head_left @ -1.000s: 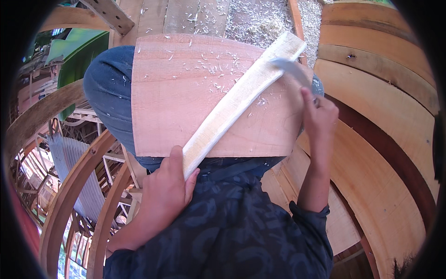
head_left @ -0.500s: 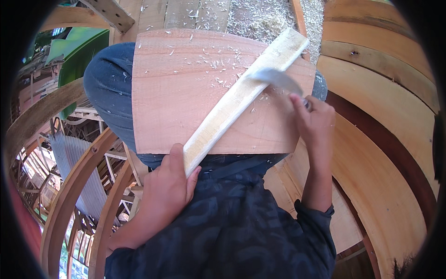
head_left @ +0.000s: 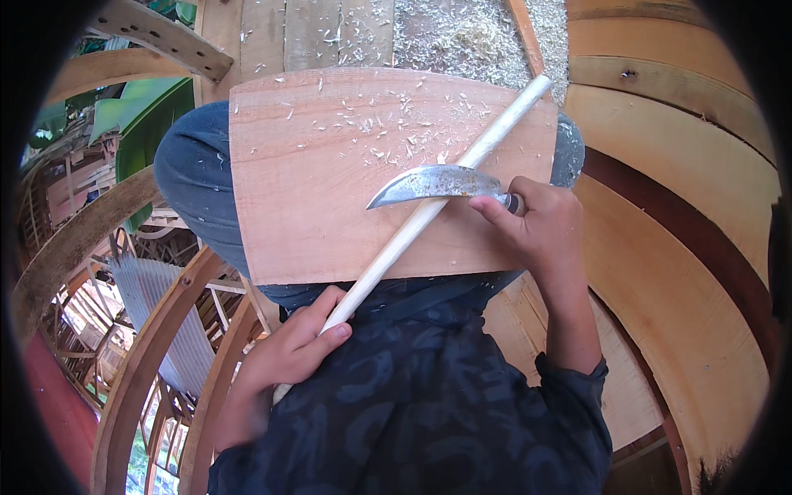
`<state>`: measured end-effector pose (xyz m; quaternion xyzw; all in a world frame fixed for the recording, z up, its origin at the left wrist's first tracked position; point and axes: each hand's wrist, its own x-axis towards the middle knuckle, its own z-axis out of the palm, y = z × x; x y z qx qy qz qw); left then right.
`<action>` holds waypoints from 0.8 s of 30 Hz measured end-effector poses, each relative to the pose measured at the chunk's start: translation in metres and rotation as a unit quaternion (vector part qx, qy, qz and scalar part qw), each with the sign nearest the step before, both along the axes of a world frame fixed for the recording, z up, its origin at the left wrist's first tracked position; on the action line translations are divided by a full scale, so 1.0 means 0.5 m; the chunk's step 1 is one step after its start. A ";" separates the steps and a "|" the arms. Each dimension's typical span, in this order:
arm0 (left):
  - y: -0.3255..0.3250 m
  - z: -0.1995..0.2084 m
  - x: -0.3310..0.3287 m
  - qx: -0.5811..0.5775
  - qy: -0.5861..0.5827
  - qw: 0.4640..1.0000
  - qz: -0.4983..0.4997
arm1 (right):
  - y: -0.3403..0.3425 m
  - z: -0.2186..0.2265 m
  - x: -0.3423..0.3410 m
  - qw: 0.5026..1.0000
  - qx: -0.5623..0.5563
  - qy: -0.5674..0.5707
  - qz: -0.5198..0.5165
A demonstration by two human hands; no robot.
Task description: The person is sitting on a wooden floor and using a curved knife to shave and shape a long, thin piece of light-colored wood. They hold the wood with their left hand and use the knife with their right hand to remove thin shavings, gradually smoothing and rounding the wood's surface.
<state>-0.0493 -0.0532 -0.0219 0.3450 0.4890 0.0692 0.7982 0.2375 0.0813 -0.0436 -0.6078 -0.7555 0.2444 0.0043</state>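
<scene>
Left hand (head_left: 309, 338): your fingers and thumb are closed round the near part of a slender pale wood strip (head_left: 404, 239). A short end of it shows just behind that hand, against your dark patterned shirt (head_left: 412, 404). From your left hand the strip runs forward and to the right, a narrow face showing, over the board (head_left: 305, 206); its far end lies ahead of your right hand, just past the board's far edge.

Right hand (head_left: 540, 219): wrapped about the handle of a curved knife (head_left: 429, 183), thumb laid forward near the base of the blade. The blade points left from this hand and crosses over the strip about midway; it is grey with brown spots. Whether the edge touches the wood, you cannot tell from this view.

The board rests across your thighs, ahead of your left hand and left of your right. Loose shavings (head_left: 400, 120) dot its far half, forward and left of the right hand. A thicker spread of shavings (head_left: 474, 41) lies beyond the board. Right of your right hand: broad curved planks (head_left: 660, 239). Left of your left hand: curved timbers (head_left: 153, 355) and a corrugated sheet (head_left: 169, 326).
</scene>
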 end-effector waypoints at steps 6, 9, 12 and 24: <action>-0.007 -0.012 0.005 -0.078 -0.065 0.993 0.066 | 0.019 -0.035 0.065 0.991 0.084 -0.048 -0.090; -0.021 -0.013 -0.016 -0.077 -0.081 0.992 0.058 | 0.069 -0.034 0.197 0.958 0.050 -0.038 -0.280; -0.033 -0.014 -0.021 -0.093 -0.088 0.990 0.060 | 0.006 -0.006 0.140 0.985 0.045 0.014 -0.164; -0.034 -0.033 -0.029 -0.136 -0.137 0.977 0.090 | 0.060 -0.058 0.167 0.953 0.080 -0.044 -0.289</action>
